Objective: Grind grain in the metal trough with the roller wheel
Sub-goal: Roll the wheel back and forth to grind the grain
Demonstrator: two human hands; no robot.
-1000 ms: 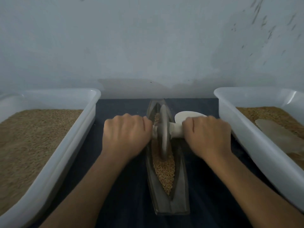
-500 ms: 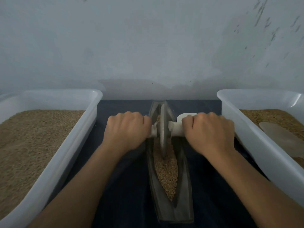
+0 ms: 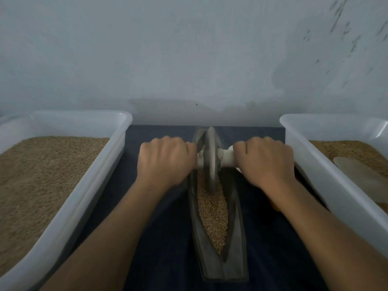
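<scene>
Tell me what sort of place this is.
Probably a small hand-milling workspace set against a plain wall, not a fitted kitchen. A metal trough of grain lies on a dark cloth, with a roller wheel in it, between two white tubs of grain.

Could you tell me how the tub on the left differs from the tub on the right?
The left tub holds only grain, heaped close to its rim; the right tub has a pale flat scoop lying on its grain. The left tub's grain surface shows widely, while the right tub is largely cut off by the frame. Both are white plastic, flanking the metal trough.
</scene>
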